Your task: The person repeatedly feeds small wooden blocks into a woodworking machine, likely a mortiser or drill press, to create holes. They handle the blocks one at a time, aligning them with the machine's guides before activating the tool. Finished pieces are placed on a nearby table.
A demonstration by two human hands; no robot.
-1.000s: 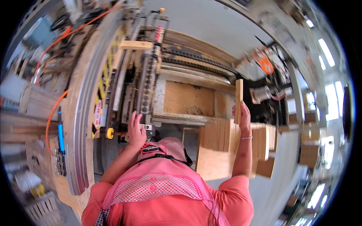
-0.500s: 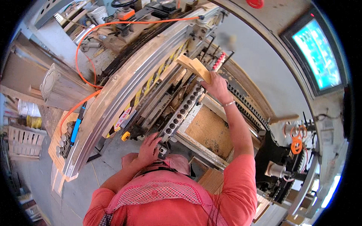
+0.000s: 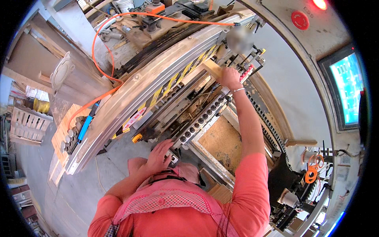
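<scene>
My right hand reaches far forward, its fingers closed on a short wooden block. The block lies slantwise above the far end of the machine bed, against the striped guard side. Below that hand runs a metal rail with a row of round black pads. My left hand rests close to my body at the rail's near end, fingers stretched out and holding nothing. Beside its fingertips is a small metal block; whether they touch it I cannot tell.
A long beam with a yellow-black striped strip crosses on the left. An orange hose loops over it. A sawdust-covered panel lies right of the rail. At the right are a lit screen and a red stop button.
The view has shifted, bringing the stop button and a red lamp into sight. My right hand has turned, and the wooden block sits lower and flatter. The left hand stays at the near end.
</scene>
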